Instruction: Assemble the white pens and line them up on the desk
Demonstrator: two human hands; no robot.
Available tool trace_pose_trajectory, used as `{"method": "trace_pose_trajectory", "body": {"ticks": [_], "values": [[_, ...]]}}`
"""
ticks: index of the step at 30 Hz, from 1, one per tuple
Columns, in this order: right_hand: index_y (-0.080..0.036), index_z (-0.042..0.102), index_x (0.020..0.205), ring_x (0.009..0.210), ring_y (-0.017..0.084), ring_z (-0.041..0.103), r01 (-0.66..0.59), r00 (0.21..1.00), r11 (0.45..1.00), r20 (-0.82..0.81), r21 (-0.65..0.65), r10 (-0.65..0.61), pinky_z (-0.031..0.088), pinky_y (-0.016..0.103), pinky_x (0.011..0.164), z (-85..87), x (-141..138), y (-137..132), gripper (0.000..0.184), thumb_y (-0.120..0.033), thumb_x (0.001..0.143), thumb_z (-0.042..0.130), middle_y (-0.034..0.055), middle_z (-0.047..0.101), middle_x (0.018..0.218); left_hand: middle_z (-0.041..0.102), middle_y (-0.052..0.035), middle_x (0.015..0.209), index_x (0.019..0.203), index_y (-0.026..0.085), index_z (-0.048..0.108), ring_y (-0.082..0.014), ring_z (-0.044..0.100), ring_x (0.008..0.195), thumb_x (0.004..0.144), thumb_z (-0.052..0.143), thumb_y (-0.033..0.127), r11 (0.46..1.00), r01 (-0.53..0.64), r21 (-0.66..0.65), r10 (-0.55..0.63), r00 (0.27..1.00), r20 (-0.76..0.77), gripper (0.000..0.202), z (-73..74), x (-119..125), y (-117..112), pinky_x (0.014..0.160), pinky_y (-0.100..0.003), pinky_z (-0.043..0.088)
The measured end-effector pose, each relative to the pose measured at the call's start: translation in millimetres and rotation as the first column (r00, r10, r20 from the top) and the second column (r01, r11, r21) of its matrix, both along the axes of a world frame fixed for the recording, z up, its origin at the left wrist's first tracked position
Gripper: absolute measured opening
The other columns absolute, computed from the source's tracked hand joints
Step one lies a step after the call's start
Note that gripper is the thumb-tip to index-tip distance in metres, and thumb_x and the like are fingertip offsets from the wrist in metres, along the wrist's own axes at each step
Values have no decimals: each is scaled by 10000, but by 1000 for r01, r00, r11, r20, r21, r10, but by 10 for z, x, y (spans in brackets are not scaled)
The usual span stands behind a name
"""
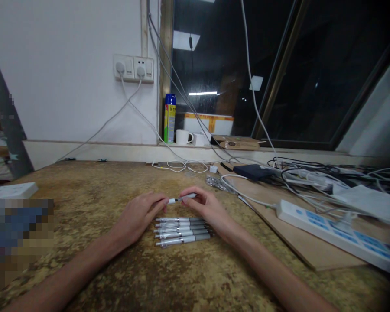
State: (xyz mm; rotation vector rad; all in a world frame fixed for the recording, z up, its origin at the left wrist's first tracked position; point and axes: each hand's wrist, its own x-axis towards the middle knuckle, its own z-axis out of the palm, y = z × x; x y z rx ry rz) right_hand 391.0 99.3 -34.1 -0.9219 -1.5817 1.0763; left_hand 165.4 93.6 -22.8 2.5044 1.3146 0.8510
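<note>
One pen (171,201) spans left grip (141,214) and right grip (210,205), both pinching it, near lined-up pens (186,239); the mug's (182,137) contents are hidden.

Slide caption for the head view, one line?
Left hand and right hand grip opposite ends of a white-and-gray pen over a worn table, beyond a row of similar pens.

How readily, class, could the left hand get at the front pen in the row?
Probably yes: the left hand is close beside the row of pens, and nothing seems to cover the front pen. It holds a white pen part, though, so would likely need freeing first.
</note>
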Motion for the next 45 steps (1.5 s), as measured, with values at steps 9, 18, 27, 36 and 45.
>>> {"method": "trace_pose_trajectory", "body": {"ticks": [9, 18, 27, 36, 45], "values": [[-205, 732, 979, 817, 167, 593, 28, 998, 999, 54, 42, -30, 447, 284, 738, 3, -4, -4, 220, -352, 815, 720, 21, 715, 944, 731, -8, 911, 901, 229, 710, -208, 660, 878, 1036, 434, 434, 1000, 26, 1, -26, 999, 34, 370, -9, 13, 8, 815, -317, 449], [-187, 703, 974, 771, 161, 612, 57, 998, 992, -15, 116, -55, 467, 281, 720, -44, 3, 50, 245, -374, 816, 724, 21, 706, 879, 725, -19, 1239, 1241, 268, 682, -213, 652, 1133, 1035, 481, 395, 992, 121, -29, -116, 983, 139, 315, -28, 41, 25, 1001, -350, 469], [-192, 707, 948, 797, 185, 623, 143, 989, 981, 13, 130, -145, 472, 298, 729, -52, 102, 108, 260, -420, 824, 691, 38, 715, 882, 708, -46, 1268, 1212, 267, 703, -239, 629, 1192, 1027, 478, 373, 990, 140, -24, -134, 977, 163, 310, 27, -45, 56, 1073, -396, 447], [-200, 699, 927, 896, 219, 680, 217, 975, 976, -54, 30, -216, 497, 346, 871, -33, 174, 138, 255, -427, 810, 699, 52, 735, 902, 711, -51, 1240, 1191, 258, 707, -239, 628, 1176, 1021, 479, 331, 994, 104, -16, -100, 984, 149, 293, 45, -69, 62, 1073, -404, 444], [-189, 709, 806, 783, 197, 643, 10, 989, 994, 144, 109, -26, 479, 314, 778, -77, 79, 78, 399, -547, 921, 578, 34, 706, 775, 701, -48, 1239, 1216, 282, 702, -233, 615, 1182, 1026, 467, 323, 988, 156, -18, -153, 980, 131, 305, 61, -49, 29, 1068, -408, 444]]}}
